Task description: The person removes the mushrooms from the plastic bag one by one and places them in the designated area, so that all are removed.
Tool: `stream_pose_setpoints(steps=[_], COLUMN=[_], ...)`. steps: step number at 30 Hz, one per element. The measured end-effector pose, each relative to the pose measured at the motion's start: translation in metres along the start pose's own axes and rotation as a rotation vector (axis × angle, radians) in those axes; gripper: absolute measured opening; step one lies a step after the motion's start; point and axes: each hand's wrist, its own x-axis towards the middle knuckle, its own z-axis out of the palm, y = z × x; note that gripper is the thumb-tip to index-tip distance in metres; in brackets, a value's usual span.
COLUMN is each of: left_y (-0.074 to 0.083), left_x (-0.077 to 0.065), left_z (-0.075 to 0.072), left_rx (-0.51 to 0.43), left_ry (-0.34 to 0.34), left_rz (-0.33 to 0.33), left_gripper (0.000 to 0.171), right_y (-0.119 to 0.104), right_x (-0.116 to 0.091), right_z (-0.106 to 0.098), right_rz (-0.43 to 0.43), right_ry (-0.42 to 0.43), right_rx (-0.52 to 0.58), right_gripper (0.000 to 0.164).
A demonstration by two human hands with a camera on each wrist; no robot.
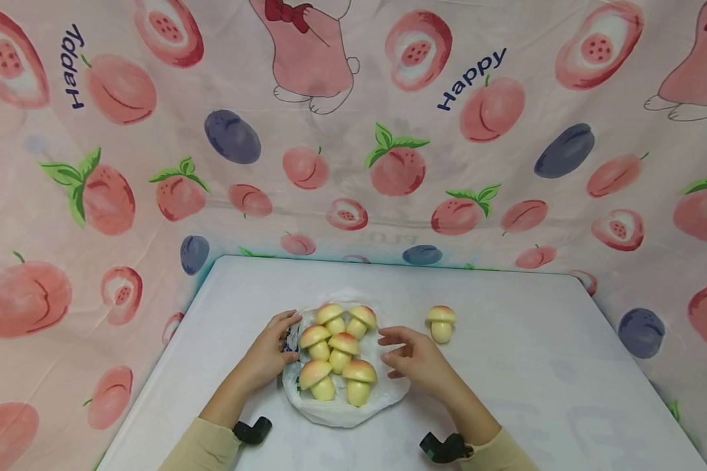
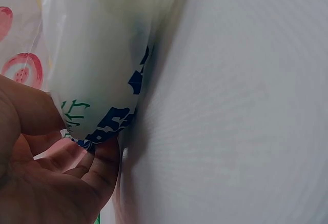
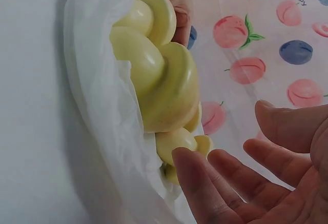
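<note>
Several toy mushrooms [image 1: 344, 347], pale yellow with orange-tinged caps, are grouped on a white plastic bag [image 1: 346, 415] with its rim turned down around them. Green and blue print shows on the bag's side in the left wrist view. My left hand [image 1: 266, 353] pinches the bag's left edge between thumb and fingers. On the other side, my right hand [image 1: 417, 361] holds nothing, its fingers spread and loosely bent beside the bag's right edge. The right wrist view shows those fingers [image 3: 197, 188] close to the mushrooms [image 3: 169, 88] and the bag's rim.
One more toy mushroom [image 1: 441, 324] stands on the white table [image 1: 542, 366], to the right of the bag and just beyond my right hand. A cloth [image 1: 330, 144] printed with peaches and other fruit hangs behind the table and along its sides. Black devices [image 1: 444, 449] sit at both wrists.
</note>
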Motion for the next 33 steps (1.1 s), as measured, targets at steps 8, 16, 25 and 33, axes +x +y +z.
stream_pose_setpoints(steps=[8,16,25,33], left_y=[0.0,0.0,-0.001,-0.002], left_x=[0.0,-0.001,0.0,0.0], left_z=[0.0,0.0,0.0,0.0], left_rx=[0.003,-0.01,0.001,0.002], left_ry=[0.004,0.0,-0.001,0.001], left_rz=[0.001,-0.008,0.001,-0.004], left_gripper=[0.077,0.077,0.076,0.077], right_y=[0.003,0.007,0.009,0.013], right_x=[0.002,0.002,0.001,-0.001], right_z=[0.009,0.016,0.021,0.024], right_rz=[0.02,0.036,0.058,0.06], right_ry=[-0.008,-0.033,-0.064,-0.057], right_rx=[-0.02,-0.016,-0.022,-0.05], right_gripper=[0.05,0.05,0.051,0.054])
